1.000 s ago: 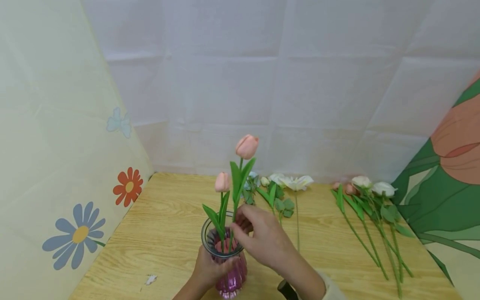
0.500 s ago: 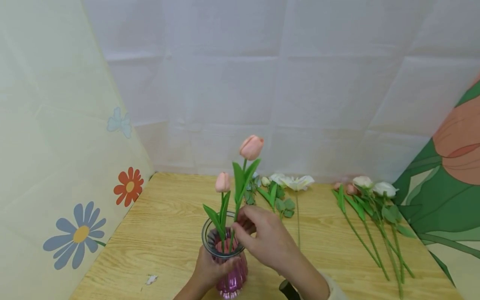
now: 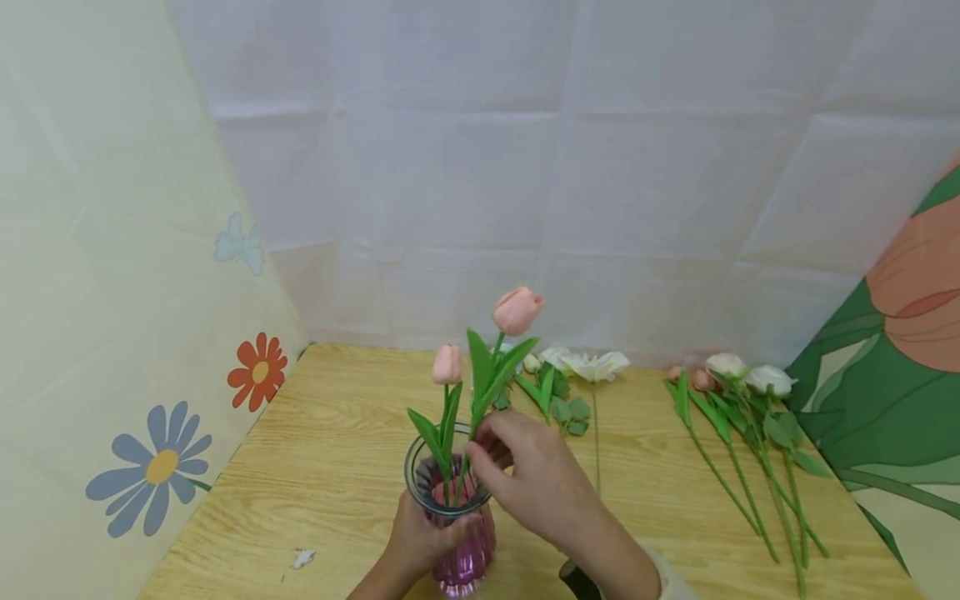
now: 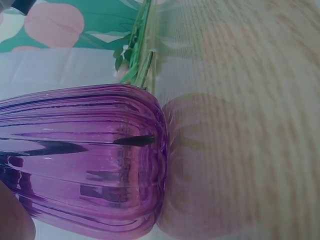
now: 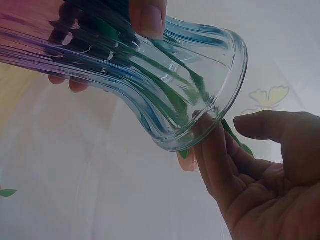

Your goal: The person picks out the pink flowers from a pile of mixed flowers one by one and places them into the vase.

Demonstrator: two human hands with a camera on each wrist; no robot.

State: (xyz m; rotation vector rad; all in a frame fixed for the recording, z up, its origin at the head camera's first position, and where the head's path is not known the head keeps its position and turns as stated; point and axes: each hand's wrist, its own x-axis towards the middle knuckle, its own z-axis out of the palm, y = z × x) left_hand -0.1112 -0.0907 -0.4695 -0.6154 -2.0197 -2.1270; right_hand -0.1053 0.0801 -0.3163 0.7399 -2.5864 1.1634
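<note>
Vase (image 3: 459, 533) is the reference: ribbed glass, pink-purple body with a clear flared rim, standing upright on the wooden surface (image 3: 337, 467) near its front edge. Left hand (image 3: 420, 542) is wrapped around the vase body from the front-left, fingers curled on the glass; thumb tip visible on the wall in the right wrist view. Right hand (image 3: 536, 483) sits just right of the vase rim, fingers pinching the stem of the taller tulip (image 3: 516, 310) right above the rim; that stem is in the vase and leans right. Shorter tulip (image 3: 447, 364) also stands in the vase, roughly upright, left of the taller one. Behind the vase, lying flat: a small bunch of white flowers (image 3: 592, 364) with green leaves. Well right of the vase: a row of loose stems (image 3: 738, 433) with white and pink heads. A small white scrap (image 3: 302, 559) lies left of the vase.
</note>
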